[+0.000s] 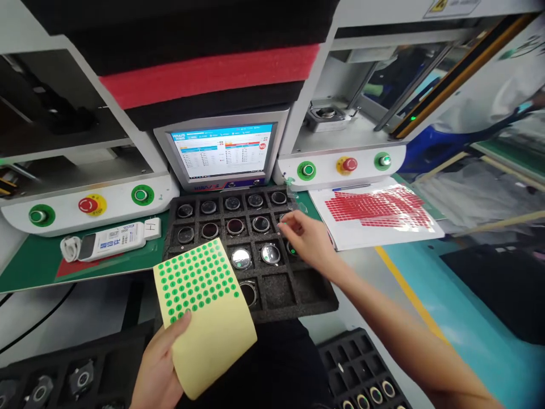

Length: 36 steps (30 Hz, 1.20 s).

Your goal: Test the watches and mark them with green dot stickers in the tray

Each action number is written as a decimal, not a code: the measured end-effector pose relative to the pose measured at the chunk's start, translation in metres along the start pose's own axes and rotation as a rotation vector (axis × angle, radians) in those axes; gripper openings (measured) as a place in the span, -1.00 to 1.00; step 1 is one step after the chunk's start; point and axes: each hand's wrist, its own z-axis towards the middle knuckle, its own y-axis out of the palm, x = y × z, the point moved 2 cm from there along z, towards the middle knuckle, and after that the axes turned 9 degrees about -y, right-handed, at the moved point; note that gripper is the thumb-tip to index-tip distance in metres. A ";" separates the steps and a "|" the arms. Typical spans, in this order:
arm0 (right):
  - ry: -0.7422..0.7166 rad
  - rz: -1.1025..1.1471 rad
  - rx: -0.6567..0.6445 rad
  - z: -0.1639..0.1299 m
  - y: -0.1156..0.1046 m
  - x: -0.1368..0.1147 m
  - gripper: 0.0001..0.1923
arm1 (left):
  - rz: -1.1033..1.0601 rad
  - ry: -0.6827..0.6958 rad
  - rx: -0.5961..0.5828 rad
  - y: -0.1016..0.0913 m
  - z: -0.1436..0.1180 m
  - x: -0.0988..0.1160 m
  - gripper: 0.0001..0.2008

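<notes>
While the left hand point(159, 369) grips the sticker sheet point(204, 315) by its lower edge, thumb on top, the right hand point(309, 238) hovers over the tray point(298, 301). Its fingers point(287, 222) pinch together at the right-hand column of watch cases point(260, 224); whether they hold a sticker I cannot tell. The sheet lies to the right hand's lower left, overlapping the tray's near-left corner.

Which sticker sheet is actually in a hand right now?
The yellow sheet of green dots, held by the left hand. The red-sticker sheet lies untouched by the tray.

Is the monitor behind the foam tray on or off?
On: the monitor glows with a blue-and-white interface and a red NG badge, just behind the foam tray.
</notes>
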 end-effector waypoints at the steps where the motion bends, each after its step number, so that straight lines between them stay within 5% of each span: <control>1: -0.068 0.053 -0.036 -0.011 0.003 -0.017 -0.85 | -0.003 0.008 0.001 -0.001 0.000 -0.001 -0.85; 5: -0.426 0.274 -0.194 -0.053 0.015 -0.078 -0.85 | 0.007 0.027 -0.046 -0.004 -0.001 -0.005 -0.79; 8: -0.673 0.234 -0.115 -0.068 0.020 -0.099 -0.86 | -0.013 -0.001 -0.171 -0.009 -0.002 -0.009 -0.86; 14: -0.622 0.215 -0.020 -0.075 0.020 -0.103 -0.88 | -0.076 -0.031 -0.416 -0.017 -0.012 -0.018 -0.70; 19: -0.594 0.141 -0.028 -0.078 0.018 -0.106 -0.86 | -0.026 -0.017 -0.401 -0.009 -0.012 -0.025 -0.40; 27: -0.819 -0.061 -0.053 -0.080 0.022 -0.108 -0.83 | -0.076 -0.091 -0.401 -0.012 -0.007 -0.024 -0.45; 36: -0.843 -0.106 -0.083 -0.075 0.026 -0.110 -0.88 | -0.100 -0.107 -0.447 -0.006 -0.004 -0.019 -0.45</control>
